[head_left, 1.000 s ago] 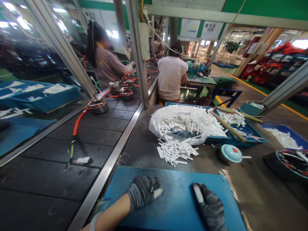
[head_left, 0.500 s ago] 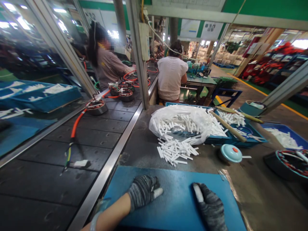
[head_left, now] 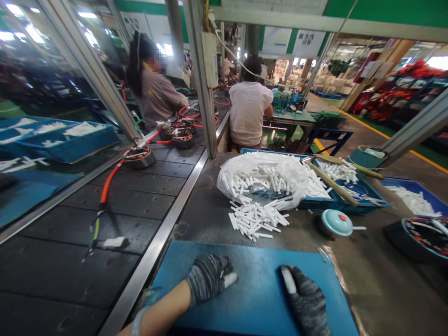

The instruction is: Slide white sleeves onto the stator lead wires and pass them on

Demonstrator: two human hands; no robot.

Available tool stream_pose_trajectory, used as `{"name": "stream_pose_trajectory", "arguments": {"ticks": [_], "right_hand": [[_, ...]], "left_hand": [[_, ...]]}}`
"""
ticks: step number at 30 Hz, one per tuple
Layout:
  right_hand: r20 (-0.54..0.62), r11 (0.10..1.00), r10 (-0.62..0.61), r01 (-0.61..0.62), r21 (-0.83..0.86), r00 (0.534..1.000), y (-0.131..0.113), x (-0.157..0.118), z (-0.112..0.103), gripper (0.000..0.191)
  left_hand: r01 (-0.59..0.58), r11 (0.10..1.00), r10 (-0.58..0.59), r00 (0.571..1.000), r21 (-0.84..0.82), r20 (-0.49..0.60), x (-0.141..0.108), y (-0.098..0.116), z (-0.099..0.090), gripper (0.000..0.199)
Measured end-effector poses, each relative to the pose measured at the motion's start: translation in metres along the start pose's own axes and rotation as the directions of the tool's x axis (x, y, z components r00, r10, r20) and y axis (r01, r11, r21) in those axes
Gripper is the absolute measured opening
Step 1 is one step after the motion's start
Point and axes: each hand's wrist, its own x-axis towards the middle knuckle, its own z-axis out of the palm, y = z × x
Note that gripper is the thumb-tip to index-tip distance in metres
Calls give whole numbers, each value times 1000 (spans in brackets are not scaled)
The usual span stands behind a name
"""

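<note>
My left hand [head_left: 211, 278], in a grey-and-black striped knit glove, rests on the blue mat [head_left: 261, 268] with its fingers curled in. Its thumb, wrapped in white, points to the right. On the mat's right side lies my right hand [head_left: 305, 298] in a matching glove, fingers folded and its white-wrapped thumb pointing away from me. No object shows in either hand. Beyond the mat is a loose pile of short white tubes [head_left: 257, 219], spilling from a clear plastic bag [head_left: 231, 170] full of them.
Left of me, a dark conveyor [head_left: 140, 193] carries wound motor stators [head_left: 140, 158] and an orange-sleeved cable [head_left: 108, 184]. A lidded turquoise pot [head_left: 336, 222], a wooden-handled tool [head_left: 332, 184] and another stator [head_left: 420, 240] are on the right. Two co-workers [head_left: 248, 109] sit farther off.
The conveyor's stators and orange cable have shifted slightly toward me and to the left. The seated co-worker ahead has moved their head a little. Both my hands stay in place.
</note>
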Motion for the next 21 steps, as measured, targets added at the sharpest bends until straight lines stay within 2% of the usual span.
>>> {"name": "stream_pose_trajectory", "arguments": {"ticks": [11,16,21], "right_hand": [[3,1000,-25,25,-6,1000,6,1,4,73],[14,1000,3,-3,10,1000,6,2,5,87],[59,1000,2,-2,-3,998,4,2,1,88]], "left_hand": [[-3,998,2,1000,-59,-7,1,-1,-3,40],[-9,996,6,999,-84,-36,3,-4,2,39],[-7,997,5,1000,-75,-23,3,-3,2,40]]}}
